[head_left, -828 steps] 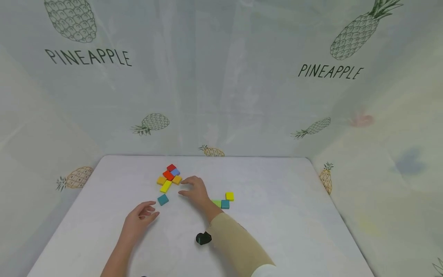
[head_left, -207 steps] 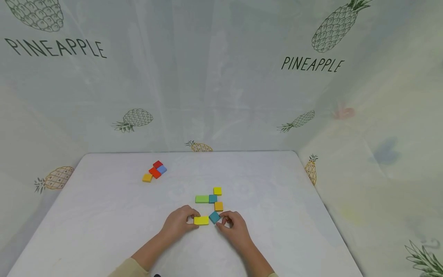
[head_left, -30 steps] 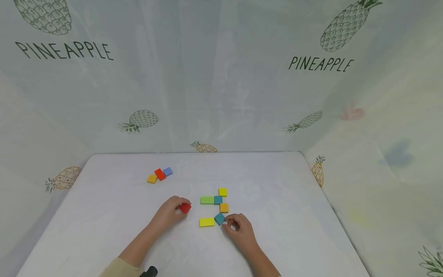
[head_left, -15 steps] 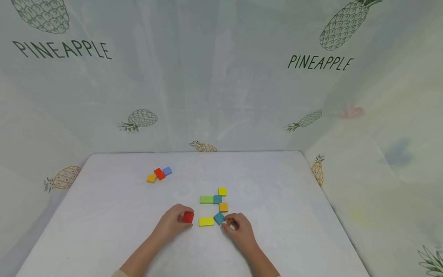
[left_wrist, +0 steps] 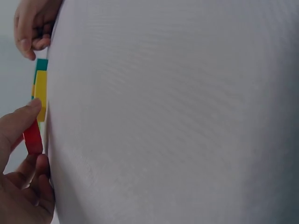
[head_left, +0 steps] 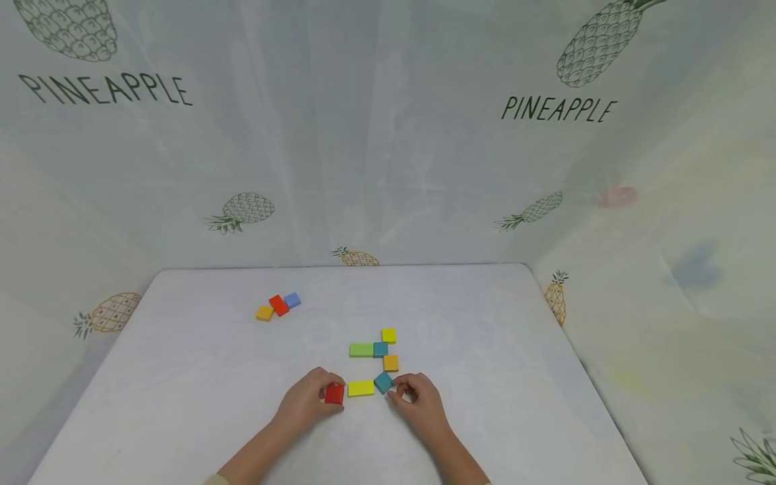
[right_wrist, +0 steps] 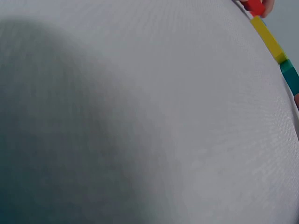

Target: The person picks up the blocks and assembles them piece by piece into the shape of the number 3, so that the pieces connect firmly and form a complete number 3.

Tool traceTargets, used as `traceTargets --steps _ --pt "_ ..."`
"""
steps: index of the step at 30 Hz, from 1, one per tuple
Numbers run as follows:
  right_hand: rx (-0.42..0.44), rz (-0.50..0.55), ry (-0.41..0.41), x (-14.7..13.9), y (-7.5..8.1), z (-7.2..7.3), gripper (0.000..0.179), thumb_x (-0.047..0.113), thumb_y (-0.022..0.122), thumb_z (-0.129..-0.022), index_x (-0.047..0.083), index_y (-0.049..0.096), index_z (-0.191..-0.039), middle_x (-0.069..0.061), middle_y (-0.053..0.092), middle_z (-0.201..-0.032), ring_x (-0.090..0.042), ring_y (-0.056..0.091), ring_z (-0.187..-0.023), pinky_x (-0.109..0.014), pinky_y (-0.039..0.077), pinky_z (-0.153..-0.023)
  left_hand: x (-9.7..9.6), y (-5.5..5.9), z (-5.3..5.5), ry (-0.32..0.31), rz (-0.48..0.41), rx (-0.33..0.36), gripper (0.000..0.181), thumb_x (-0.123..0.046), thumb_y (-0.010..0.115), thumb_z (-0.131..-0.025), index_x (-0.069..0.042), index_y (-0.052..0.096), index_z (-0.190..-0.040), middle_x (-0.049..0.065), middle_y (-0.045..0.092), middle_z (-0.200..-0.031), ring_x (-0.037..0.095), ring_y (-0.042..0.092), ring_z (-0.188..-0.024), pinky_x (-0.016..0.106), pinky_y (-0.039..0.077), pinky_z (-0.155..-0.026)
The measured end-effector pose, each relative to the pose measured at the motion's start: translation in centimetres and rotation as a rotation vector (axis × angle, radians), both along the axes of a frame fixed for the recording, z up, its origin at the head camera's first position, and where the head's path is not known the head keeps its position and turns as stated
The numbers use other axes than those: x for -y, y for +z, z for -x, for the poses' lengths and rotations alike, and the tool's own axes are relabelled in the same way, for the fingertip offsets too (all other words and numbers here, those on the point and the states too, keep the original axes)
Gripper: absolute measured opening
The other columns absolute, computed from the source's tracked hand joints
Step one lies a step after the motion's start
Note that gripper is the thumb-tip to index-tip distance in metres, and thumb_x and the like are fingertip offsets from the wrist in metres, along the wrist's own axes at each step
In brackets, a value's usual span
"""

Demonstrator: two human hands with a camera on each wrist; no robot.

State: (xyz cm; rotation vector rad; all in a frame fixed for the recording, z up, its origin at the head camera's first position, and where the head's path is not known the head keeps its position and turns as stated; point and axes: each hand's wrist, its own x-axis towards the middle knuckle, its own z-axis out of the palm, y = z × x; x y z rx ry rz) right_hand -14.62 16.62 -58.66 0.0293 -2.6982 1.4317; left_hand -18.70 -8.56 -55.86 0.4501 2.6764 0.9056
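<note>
In the head view, my left hand [head_left: 309, 399] holds a red block [head_left: 335, 395] between thumb and fingers, just left of a rectangular yellow block [head_left: 361, 389]. A narrow gap separates the two. My right hand [head_left: 419, 403] has thumb and index finger at the right corner of a teal block [head_left: 384, 382], which sits turned like a diamond against the yellow block's right end. The left wrist view shows the red block [left_wrist: 32, 138] between thumb and fingers. Only a fingertip [right_wrist: 296, 99] of my right hand shows in the right wrist view, by the teal block [right_wrist: 290, 77].
Behind the hands, a green block [head_left: 362, 350] adjoins another teal block [head_left: 380, 349], with a small yellow block [head_left: 389, 335] above and an orange block [head_left: 391, 364] below. Farther left on the white table [head_left: 182, 377] lie a red-orange block [head_left: 279, 305], a blue block [head_left: 293, 300] and another orange block [head_left: 265, 313].
Over the last second my left hand has carried the red block toward me and slightly right, turning it straighter. Earlier it left the far pile. My right hand has stayed at the teal block.
</note>
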Motion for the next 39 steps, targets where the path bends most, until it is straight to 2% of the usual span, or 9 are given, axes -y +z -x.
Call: traceTargets --steps 11,19,23,31,39 --pt "-0.021 -0.004 0.007 0.01 -0.02 0.01 0.013 0.02 0.077 -0.084 0.02 0.07 -0.095 0.013 0.055 -0.077 -0.008 0.05 -0.077 -0.022 0.047 -0.069 -0.41 -0.72 0.18 0.0 0.052 -0.047 0.038 -0.026 0.089 -0.069 -0.024 0.071 -0.103 -0.008 0.056 -0.09 0.012 0.05 -0.08 0.027 0.049 -0.066" --pt "-0.037 0.014 0.019 0.08 0.07 0.1 0.013 0.02 0.077 -0.084 0.018 0.071 -0.096 0.012 0.056 -0.077 -0.008 0.05 -0.076 -0.022 0.046 -0.068 -0.54 -0.76 0.38 0.025 0.08 -0.061 0.037 -0.026 0.088 -0.07 -0.026 0.071 -0.102 -0.007 0.057 -0.094 0.012 0.05 -0.081 0.028 0.05 -0.07" --pt "-0.04 0.012 0.025 0.12 0.12 0.13 0.013 0.019 0.077 -0.084 0.018 0.071 -0.096 0.012 0.056 -0.077 -0.009 0.05 -0.076 -0.023 0.046 -0.068 -0.58 -0.64 0.45 0.018 0.077 -0.063 0.037 -0.026 0.088 -0.07 -0.025 0.071 -0.103 -0.007 0.056 -0.093 0.012 0.049 -0.081 0.028 0.048 -0.069" --pt "-0.005 0.004 0.008 0.14 0.11 0.05 0.014 0.02 0.077 -0.084 0.021 0.071 -0.096 0.013 0.056 -0.077 -0.009 0.051 -0.077 -0.022 0.046 -0.069 -0.44 -0.59 0.51 0.023 0.052 -0.049 0.039 -0.026 0.088 -0.07 -0.023 0.071 -0.105 -0.007 0.055 -0.092 0.012 0.048 -0.08 0.027 0.047 -0.067" --pt "-0.006 -0.008 -0.003 0.1 0.26 -0.02 0.013 0.02 0.077 -0.084 0.02 0.071 -0.095 0.012 0.055 -0.077 -0.009 0.05 -0.076 -0.022 0.046 -0.068 0.02 -0.71 0.49 0.058 -0.046 -0.002 0.041 -0.024 0.088 -0.07 -0.02 0.07 -0.107 -0.005 0.051 -0.087 0.014 0.046 -0.073 0.024 0.042 -0.059"
